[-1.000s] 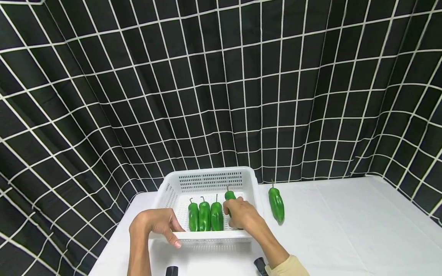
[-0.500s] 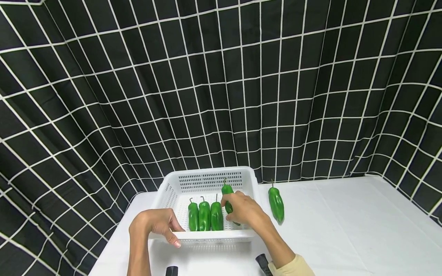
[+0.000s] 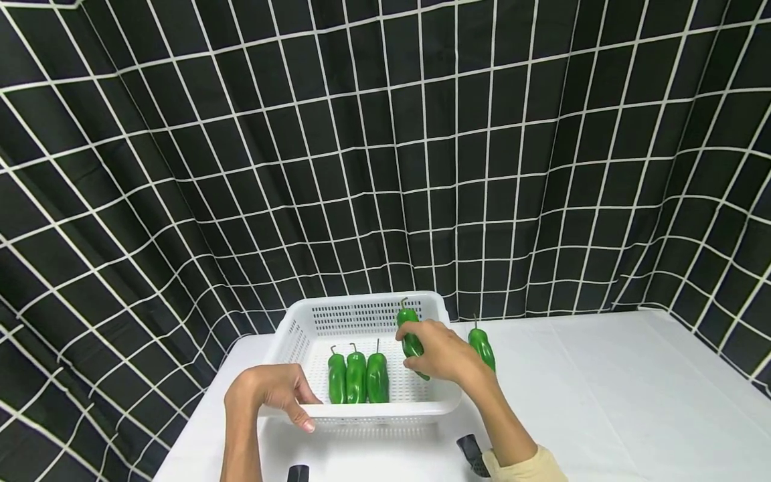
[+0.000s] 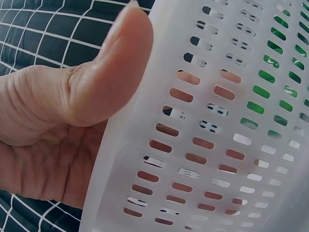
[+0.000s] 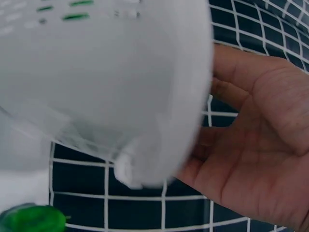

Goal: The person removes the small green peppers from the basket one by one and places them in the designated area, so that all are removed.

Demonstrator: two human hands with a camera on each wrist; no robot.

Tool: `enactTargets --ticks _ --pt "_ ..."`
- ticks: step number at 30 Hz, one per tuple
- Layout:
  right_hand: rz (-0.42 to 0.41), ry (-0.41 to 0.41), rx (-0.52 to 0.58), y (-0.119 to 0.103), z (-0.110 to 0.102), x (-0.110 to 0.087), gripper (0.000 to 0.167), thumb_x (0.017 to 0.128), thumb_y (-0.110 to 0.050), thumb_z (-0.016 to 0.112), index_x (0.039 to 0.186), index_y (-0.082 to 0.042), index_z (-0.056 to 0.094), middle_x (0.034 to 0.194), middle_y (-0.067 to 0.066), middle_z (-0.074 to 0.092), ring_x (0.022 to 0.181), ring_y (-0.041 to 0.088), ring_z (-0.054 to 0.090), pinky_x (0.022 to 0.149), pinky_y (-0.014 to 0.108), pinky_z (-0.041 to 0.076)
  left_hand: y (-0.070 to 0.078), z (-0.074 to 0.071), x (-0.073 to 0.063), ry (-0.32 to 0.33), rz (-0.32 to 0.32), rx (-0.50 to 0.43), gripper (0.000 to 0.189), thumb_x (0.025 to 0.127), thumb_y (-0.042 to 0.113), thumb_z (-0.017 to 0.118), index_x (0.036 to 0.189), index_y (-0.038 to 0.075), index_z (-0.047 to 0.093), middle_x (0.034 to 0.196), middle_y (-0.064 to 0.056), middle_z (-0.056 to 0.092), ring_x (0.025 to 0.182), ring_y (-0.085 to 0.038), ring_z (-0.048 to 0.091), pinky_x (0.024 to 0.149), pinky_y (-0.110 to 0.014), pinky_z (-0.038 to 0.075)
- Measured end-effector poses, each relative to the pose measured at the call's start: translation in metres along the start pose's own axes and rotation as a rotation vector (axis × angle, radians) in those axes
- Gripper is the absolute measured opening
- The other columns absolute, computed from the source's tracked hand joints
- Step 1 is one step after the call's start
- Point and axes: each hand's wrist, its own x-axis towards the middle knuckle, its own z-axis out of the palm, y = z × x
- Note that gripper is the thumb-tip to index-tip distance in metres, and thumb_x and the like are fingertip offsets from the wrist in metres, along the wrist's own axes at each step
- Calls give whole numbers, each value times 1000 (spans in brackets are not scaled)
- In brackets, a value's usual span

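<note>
In the head view my left hand (image 3: 271, 388) grips the front rim of a white perforated plastic basket (image 3: 361, 410). The left wrist view shows the thumb (image 4: 125, 53) outside the wall and fingers behind its slots. Three green chili peppers (image 3: 357, 378) lie side by side on the basket floor, stems pointing back. My right hand (image 3: 442, 351) pinches another green chili pepper (image 3: 412, 343) over the basket's right part, tilted, stem end to the back. In the right wrist view the basket wall (image 5: 106, 87) hides that hand's fingertips and the held pepper.
One more green chili pepper (image 3: 480, 343) lies on the white-covered table (image 3: 590, 395), right of the basket, partly behind the right forearm. A black curtain with white grid lines (image 3: 361, 134) hangs behind and at the sides. Black objects (image 3: 298, 473) show near both wrists.
My right hand has raised the pepper from beside the row of three and carried it back and to the right. The left hand stays on the rim.
</note>
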Motion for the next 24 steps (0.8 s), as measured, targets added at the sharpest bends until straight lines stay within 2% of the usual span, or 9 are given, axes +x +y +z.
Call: enactTargets --ticks 3,5,9,17,19,24 --pt "3 10 14 2 -10 -3 39 85 -6 82 122 -12 72 103 9 74 76 16 56 67 33 48 0 0 -1 2 -1 -6 31 68 5 93 97 14 85 94 -3 83 90 -7 66 97 -39 54" --pt "15 22 17 5 -17 -5 39 85 -7 81 123 -12 72 105 12 74 78 17 57 65 32 47 0 0 -2 5 -1 2 31 68 6 93 97 14 85 93 -3 83 90 -7 66 95 -38 54" --pt "28 45 21 13 -32 -11 39 86 -9 80 125 -10 71 123 20 72 90 21 66 70 36 57 0 0 -2 6 1 7 31 68 7 93 97 15 85 93 -1 83 90 -6 65 95 -37 53" --pt "51 78 -1 36 -58 -22 36 92 -18 76 127 -9 69 123 19 72 96 24 65 79 42 56 1 -1 -1 9 -7 16 31 67 7 93 96 15 85 93 -1 84 89 -8 63 90 -33 53" --pt "62 83 3 43 -63 -25 34 94 -19 73 127 -8 69 111 17 73 90 23 63 76 41 54 1 -1 -1 14 -10 19 31 67 6 93 96 15 85 92 0 84 90 -8 63 90 -34 53" --pt "98 86 2 61 -73 -30 33 95 -12 66 126 -4 69 103 17 72 83 20 62 72 38 51 3 -1 -2 22 -19 22 31 67 6 93 96 15 85 93 -1 84 90 -9 63 90 -35 53"
